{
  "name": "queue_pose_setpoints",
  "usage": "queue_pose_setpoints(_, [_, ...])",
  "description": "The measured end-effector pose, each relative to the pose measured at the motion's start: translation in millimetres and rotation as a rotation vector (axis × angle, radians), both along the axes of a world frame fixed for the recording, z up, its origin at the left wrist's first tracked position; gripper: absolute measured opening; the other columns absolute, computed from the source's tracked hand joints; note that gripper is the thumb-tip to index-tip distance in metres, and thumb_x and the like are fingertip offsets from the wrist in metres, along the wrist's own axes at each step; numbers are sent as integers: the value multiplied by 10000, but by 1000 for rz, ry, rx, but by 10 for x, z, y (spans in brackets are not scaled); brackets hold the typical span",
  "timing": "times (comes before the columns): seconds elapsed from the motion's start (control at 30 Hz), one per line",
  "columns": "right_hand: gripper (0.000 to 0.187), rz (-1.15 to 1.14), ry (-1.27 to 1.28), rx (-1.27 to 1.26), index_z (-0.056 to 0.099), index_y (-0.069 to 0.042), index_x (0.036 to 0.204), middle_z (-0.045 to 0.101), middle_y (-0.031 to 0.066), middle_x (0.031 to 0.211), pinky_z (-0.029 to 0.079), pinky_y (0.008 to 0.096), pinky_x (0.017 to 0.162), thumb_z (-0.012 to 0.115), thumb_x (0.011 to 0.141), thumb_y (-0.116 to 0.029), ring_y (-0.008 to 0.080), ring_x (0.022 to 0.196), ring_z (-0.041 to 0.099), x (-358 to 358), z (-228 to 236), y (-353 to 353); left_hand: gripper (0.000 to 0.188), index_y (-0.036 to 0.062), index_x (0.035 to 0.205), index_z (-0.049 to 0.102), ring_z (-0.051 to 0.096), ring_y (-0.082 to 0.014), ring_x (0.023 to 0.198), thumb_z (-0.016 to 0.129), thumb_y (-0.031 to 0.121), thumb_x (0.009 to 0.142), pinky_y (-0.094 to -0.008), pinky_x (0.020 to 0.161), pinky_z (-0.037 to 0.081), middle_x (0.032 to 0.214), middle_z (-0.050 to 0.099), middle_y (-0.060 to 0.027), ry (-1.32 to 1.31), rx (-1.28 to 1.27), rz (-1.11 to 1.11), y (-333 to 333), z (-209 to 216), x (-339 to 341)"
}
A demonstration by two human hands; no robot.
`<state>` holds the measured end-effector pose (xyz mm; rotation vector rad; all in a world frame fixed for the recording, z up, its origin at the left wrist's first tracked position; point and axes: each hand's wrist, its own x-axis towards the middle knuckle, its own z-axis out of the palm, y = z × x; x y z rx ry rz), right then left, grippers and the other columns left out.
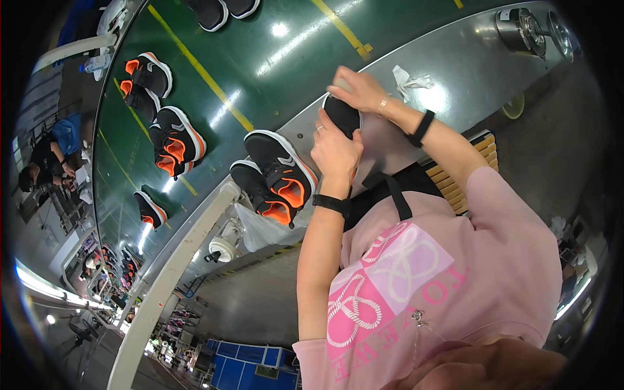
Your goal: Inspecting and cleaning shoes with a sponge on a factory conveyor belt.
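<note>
A black shoe (342,116) with a pale sole edge is in front of me at the metal ledge, its toe pointing away. My left hand (335,151) is closed around the shoe's upper, fingers lying across it. At the toe, the curled fingers of my right hand (358,90) close on a small pale thing (342,84), too hidden to name. Just left of my left hand, a pair of black shoes with orange linings, a front shoe (281,166) and one behind it (259,190), rests at the belt's edge.
More black and orange shoes (175,143) stand on the green belt (221,58) with yellow lines. On the metal ledge (448,62) lie a crumpled white tissue (411,82) and a metal canister (517,32). A pale curved rail (170,286) and a white-lidded bottle (224,244) are left of me.
</note>
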<state>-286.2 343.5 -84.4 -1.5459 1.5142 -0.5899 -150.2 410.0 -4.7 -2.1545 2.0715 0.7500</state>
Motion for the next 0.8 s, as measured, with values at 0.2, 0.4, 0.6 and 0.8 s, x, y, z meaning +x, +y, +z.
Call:
queue_pose_setpoints(0.2, [341,20,-7,-123,549,-94,989,659,209,815,478,488,656,652,920,-411,445,790,634,17,-17,-156,876,-55,1415,354,633,-360,1036,789,320,753,-458,786,562,1195,577,-200,-4,66,11,-21,73,-65])
queue_pose_setpoints(0.4, [315,59,-3,-126,558,-91,970,660,204,811,485,465,647,677,908,-375,440,779,637,-228,-133,2,881,-56,1418,352,637,-356,1021,791,320,752,-455,781,563,1195,583,-203,9,45,11,-24,5,-16])
queue_pose_setpoints(0.6, [359,54,-41,-189,558,-105,1010,659,214,771,496,503,662,657,903,-433,431,779,649,145,-119,-185,888,-66,1420,346,635,-360,1014,790,317,753,-454,789,561,1191,580,-201,-4,36,-2,-23,46,-39])
queue_pose_setpoints(0.8, [378,93,36,-165,538,-97,1005,653,212,755,491,494,632,643,912,-448,440,743,637,-197,-110,15,885,-57,1424,343,630,-354,1020,786,319,757,-454,790,559,1188,577,-192,23,83,20,-20,27,-40])
